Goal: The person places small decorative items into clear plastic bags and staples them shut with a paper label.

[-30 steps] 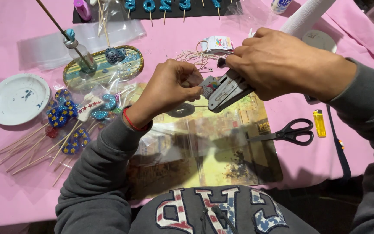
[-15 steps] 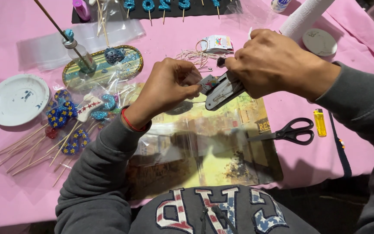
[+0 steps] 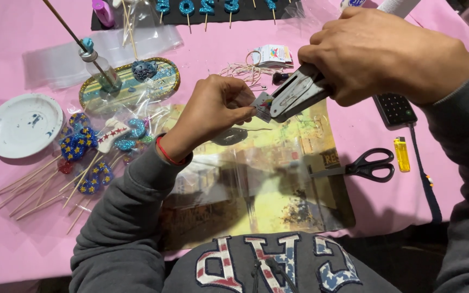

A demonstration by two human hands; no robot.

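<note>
The right hand (image 3: 386, 54) is wrapped around a grey metal stapler (image 3: 298, 93), fingers curled over its top and thumb beneath, pressing it together. The stapler's long axis runs slanting, its mouth pointing down and toward the left hand (image 3: 215, 111), its rear end buried in the right palm. The left hand pinches a small tag (image 3: 263, 106) between thumb and fingertips and holds it right at the stapler's mouth, so hand, tag and stapler meet above the table.

Directly under both hands lies a yellowish printed sheet (image 3: 278, 190) under clear film. Just below the right hand lie black scissors (image 3: 365, 167), with a yellow lighter (image 3: 401, 153) beside them and a dark keypad device (image 3: 394, 107) under the wrist. Beyond the left hand's knuckles sits a tangle of string (image 3: 245, 70). Farther out past the left wrist stand an oval glittery tray (image 3: 128, 89), a small bottle (image 3: 100, 68), a white plate (image 3: 24, 125) and a scatter of blue star picks on wooden sticks (image 3: 85, 157). Nothing lies between the two hands.
</note>
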